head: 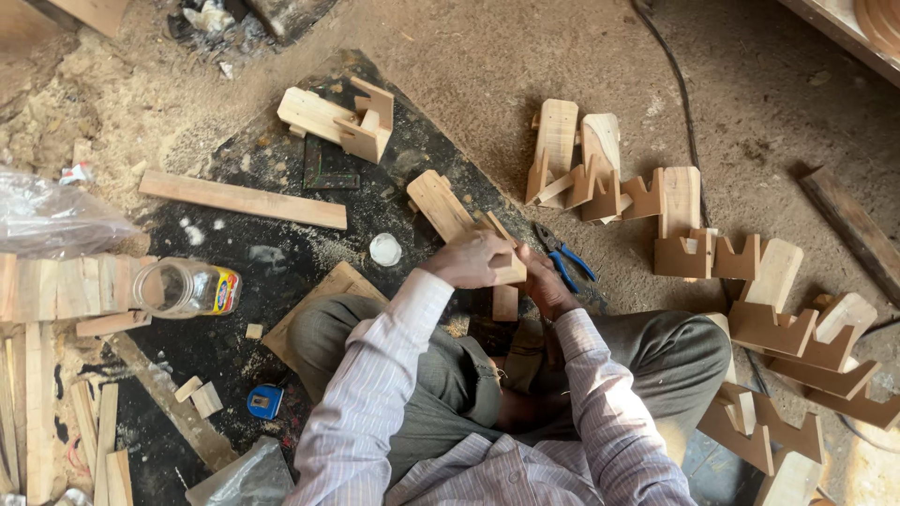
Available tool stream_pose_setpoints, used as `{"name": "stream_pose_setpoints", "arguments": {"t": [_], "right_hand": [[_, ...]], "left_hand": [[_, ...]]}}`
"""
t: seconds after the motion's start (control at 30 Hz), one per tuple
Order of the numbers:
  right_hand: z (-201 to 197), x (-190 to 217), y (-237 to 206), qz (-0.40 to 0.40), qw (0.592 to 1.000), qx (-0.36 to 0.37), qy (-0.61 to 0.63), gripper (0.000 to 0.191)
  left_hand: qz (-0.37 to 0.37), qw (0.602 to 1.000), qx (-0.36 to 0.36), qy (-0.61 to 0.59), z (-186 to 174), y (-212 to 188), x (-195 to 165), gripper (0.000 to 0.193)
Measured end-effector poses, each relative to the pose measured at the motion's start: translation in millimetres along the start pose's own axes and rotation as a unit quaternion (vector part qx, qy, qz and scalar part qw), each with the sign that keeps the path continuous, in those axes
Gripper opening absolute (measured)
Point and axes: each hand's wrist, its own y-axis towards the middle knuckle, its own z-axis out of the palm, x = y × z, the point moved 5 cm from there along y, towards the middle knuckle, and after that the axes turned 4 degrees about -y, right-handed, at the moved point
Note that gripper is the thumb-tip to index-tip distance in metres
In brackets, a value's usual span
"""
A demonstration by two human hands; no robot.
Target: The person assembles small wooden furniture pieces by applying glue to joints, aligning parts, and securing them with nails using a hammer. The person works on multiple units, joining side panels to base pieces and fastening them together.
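Observation:
I sit cross-legged on a dusty floor in a striped shirt. My left hand (467, 259) grips a pale wooden assembly (448, 208), a flat paddle-shaped board with a notched brown piece fixed to it. My right hand (544, 283) closes on the lower end of the same assembly, near a short wooden strip (505, 302) that points down toward my lap. Blue-handled pliers (565, 260) lie on the floor just right of my right hand.
Several finished wooden pieces (600, 173) lie at the right, more (797, 337) trailing to the lower right. Another assembly (342, 120) and a long plank (242, 199) lie at upper left. A plastic jar (183, 288), a white lid (384, 249), a blue tape measure (264, 401), and stacked wood strips (56, 290) are to the left.

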Motion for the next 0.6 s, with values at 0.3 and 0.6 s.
{"name": "stream_pose_setpoints", "arguments": {"t": [0.3,0.6], "right_hand": [[19.2,-5.9,50.2,-0.105,0.980,-0.150,-0.076,0.036],[85.2,-26.1,8.1,-0.288,0.895,-0.280,-0.192,0.032]], "left_hand": [[0.151,0.783,-0.414,-0.439,-97.6,-158.8,41.9,0.052],[0.146,0.559,-0.581,-0.573,-118.9,-211.8,115.2,0.054]]}}
